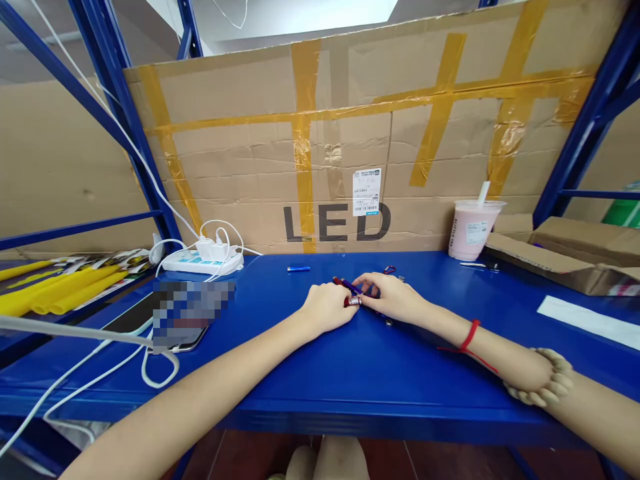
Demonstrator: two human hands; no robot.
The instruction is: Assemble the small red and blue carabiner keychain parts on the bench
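Both hands rest together on the blue shelf top (350, 360). My left hand (327, 307) is closed in a loose fist on a small red cylinder with a silver ring (353, 301). My right hand (393, 295) is curled around thin dark blue and red stick-like parts (347, 285) that poke out between the two hands. A red string and a bead bracelet circle the right forearm. A small red ring-shaped clip (389, 270) lies just behind the right hand, and a short blue cylinder (299, 269) lies apart to the back left.
A taped cardboard sheet marked LED (350, 147) stands at the back. A white power strip (203, 260) with chargers and cables sits back left, a phone (185, 333) beside it. A pink drink cup (474, 230) and an open cardboard box (565, 257) stand right. Yellow tubes (60, 290) lie left.
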